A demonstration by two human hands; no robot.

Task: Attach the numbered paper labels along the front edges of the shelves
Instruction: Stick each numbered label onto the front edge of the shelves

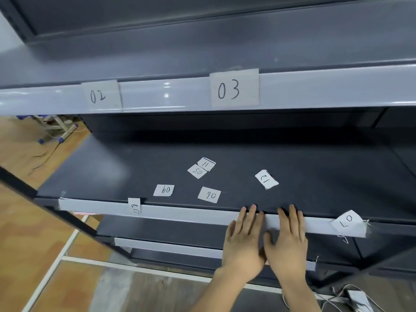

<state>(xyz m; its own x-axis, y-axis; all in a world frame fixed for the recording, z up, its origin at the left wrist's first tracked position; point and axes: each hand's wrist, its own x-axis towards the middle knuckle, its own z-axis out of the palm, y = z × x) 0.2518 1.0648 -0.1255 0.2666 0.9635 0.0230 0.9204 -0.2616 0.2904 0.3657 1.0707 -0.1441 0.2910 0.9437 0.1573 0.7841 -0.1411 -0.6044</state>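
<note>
Paper labels "02" and "03" sit on the light grey front edge of the upper shelf. On the dark middle shelf lie loose labels: "11", "05", "09", "06" and "12". A label hangs over that shelf's front edge, and "07" sits crooked near its right end. My left hand and right hand press flat, fingers straight, side by side against that front edge. Whatever lies under them is hidden.
A lower shelf with its own grey front strip shows below the hands. Wooden floor lies at the left, with a small stand with purple feet further back. White cables and a small box lie on the floor at the lower right.
</note>
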